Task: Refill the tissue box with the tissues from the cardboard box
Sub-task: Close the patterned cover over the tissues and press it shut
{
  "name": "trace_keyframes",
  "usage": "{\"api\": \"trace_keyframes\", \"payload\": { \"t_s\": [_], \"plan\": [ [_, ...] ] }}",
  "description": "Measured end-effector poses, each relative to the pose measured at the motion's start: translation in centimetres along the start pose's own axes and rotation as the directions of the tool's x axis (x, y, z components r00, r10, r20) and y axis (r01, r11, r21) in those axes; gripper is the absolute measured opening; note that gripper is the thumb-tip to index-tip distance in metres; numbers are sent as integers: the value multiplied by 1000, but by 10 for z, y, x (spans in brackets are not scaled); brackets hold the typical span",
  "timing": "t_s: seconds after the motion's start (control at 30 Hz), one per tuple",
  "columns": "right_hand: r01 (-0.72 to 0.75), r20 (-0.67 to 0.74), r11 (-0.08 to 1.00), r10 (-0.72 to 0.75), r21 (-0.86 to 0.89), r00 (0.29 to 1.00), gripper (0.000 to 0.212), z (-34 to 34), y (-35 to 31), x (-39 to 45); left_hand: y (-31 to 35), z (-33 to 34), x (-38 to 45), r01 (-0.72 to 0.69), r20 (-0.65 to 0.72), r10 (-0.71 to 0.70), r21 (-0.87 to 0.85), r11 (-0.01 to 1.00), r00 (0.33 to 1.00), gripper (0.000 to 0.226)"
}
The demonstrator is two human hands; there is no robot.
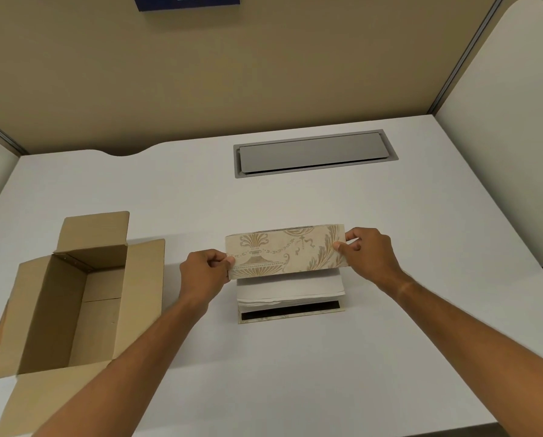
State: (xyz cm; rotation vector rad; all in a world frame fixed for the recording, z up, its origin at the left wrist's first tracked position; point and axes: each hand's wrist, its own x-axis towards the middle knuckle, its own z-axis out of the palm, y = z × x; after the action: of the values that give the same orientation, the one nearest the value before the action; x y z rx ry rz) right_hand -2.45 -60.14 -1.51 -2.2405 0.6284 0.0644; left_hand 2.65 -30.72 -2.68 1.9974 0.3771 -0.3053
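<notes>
The tissue box [286, 250], cream with a gold ornamental print, stands at the table's middle with its patterned flap tilted up. My left hand [205, 272] pinches the flap's left end and my right hand [366, 253] pinches its right end. Under the raised flap lies a stack of white tissues [290, 288] on the box's base, whose front shows a black strip [290, 312]. The brown cardboard box [74, 298] sits open at the left, flaps spread, and its visible inside holds nothing.
A grey cable hatch [311, 154] is set into the white table [295, 373] behind the tissue box. Beige partition walls [264, 74] close the back and sides. A blue sign [188, 1] hangs at the top.
</notes>
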Motion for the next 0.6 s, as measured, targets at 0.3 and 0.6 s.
{"api": "trace_keyframes", "payload": {
  "t_s": [0.3, 0.6],
  "plan": [
    [-16, -8, 1000, 16, 13, 1000, 19, 0, -10, 17, 10, 7, -13, -319, -181, 395, 342, 884, 901, 31],
    [-24, -3, 1000, 24, 4, 1000, 17, 1, -15, 24, -37, 94, -88, -792, 539, 630, 571, 215, 559, 69]
  ]
}}
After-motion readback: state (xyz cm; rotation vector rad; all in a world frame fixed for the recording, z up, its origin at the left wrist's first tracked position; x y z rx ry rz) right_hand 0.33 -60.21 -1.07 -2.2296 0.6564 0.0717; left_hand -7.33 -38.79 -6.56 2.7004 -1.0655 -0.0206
